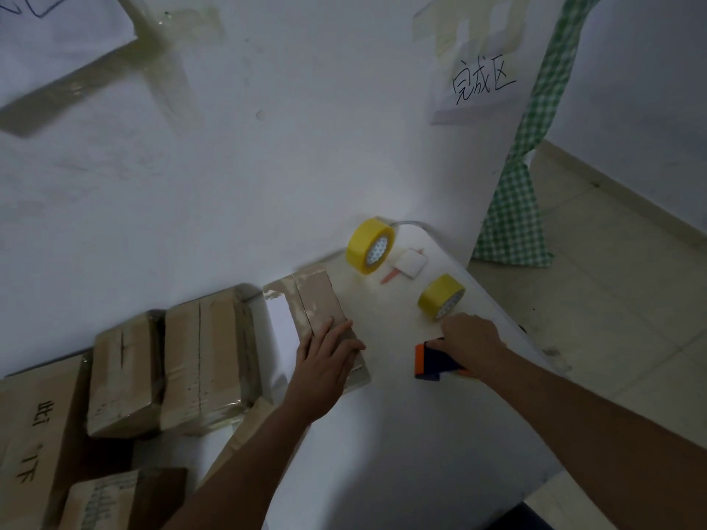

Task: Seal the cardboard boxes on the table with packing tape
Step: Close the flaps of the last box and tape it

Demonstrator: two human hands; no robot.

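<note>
— Box position first: where did it lie from my hands?

— It lay on the white table, long axis running away from me toward the wall, a little tilted to the left. Its top seam ran along the same axis. My left hand rested flat on the near end of the box, fingers straight, pressing the flaps down.

— And the dispenser?

— My right hand was to the right of the box, apart from it, with fingers curled around the tape dispenser. The orange end of the dispenser pointed left, toward the box.

— So which hand was nearer?

— The left was already on it. The right had to cross a bare strip of table to the left. I judged the dispenser must turn so that the tape runs along the seam, not across it.

— Other things?

— 2 yellow tape rolls stood behind, both well apart from the box, and 2 more boxes lay to the left of it.
</note>
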